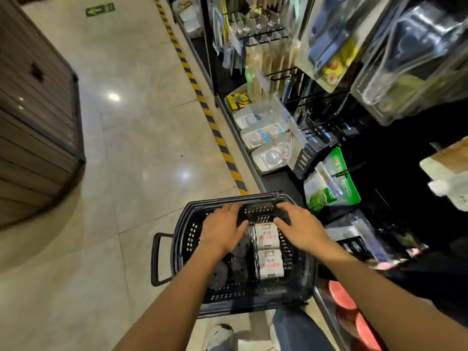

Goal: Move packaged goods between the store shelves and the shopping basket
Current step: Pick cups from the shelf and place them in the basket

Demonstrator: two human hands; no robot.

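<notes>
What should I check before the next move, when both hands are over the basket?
1. Is the left hand free: ok, fingers spread, gripping nothing.
2. Is the right hand free: ok, fingers spread, gripping nothing.
3. Are the white packs within reach: ok, two lie in the basket, just below the hands.
4. Is the basket steady: ok, it sits on the floor beside the shelf.
5. Is there a free spot on the shelf: cannot tell, too dark.
</notes>
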